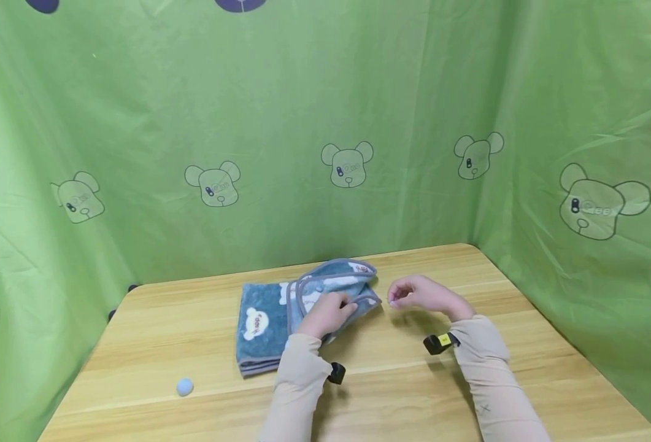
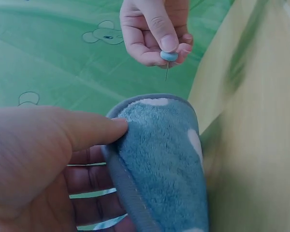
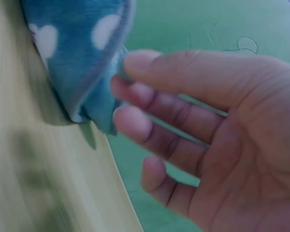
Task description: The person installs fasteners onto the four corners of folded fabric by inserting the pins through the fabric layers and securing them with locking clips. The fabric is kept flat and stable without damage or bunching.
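Note:
A teal fleece blanket (image 1: 272,307) with white bear patches and a grey bound edge lies folded on the table. My left hand (image 1: 327,314) pinches its raised, turned-over corner, thumb (image 2: 99,131) on the near face and fingers behind. To the right, my right hand (image 1: 427,294) holds a pin (image 2: 168,56) between thumb and fingertips. The pin has a round light blue head, and its thin metal shaft points down toward the blanket edge, a short gap away in the left wrist view. In the right wrist view the pin is mostly hidden by the fingers.
A small light blue ball (image 1: 184,386) sits on the wooden table (image 1: 154,344), left of the blanket. Green curtains (image 1: 281,123) with bear-head outlines hang behind the table and along both sides.

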Demonstrator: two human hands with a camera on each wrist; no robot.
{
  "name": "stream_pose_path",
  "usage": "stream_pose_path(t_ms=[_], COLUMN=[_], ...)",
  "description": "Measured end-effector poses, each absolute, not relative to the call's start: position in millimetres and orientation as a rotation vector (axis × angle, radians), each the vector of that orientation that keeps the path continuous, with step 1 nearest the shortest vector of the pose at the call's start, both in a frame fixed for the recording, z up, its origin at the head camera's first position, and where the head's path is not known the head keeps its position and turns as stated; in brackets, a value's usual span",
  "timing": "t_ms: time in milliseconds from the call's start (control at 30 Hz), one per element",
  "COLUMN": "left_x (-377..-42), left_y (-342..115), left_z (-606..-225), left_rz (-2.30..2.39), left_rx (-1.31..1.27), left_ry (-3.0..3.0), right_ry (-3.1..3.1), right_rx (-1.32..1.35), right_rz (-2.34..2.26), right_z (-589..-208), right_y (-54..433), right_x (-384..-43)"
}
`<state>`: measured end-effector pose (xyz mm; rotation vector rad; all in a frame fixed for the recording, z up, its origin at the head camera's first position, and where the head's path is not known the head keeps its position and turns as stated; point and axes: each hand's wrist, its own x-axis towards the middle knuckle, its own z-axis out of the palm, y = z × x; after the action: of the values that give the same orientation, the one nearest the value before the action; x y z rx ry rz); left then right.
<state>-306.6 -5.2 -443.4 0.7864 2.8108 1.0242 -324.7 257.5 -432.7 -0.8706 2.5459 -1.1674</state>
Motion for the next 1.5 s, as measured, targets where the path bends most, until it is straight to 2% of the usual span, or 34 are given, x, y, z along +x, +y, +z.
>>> stream_pose_path(t_ms=[333, 1500], left_x=[-308, -304], left_y=[-14, -9], left_z=[-434, -431], left_rz=[1.083, 1.065], left_rx=[0.766, 0.870], left_ry=[2.887, 2.831], right_ry=[2.489, 2.944], right_rx=[-1.034, -0.879], right_rz=[-1.220, -1.315], right_z=[-436, -463], right_y=[226, 188], right_x=[-327, -327])
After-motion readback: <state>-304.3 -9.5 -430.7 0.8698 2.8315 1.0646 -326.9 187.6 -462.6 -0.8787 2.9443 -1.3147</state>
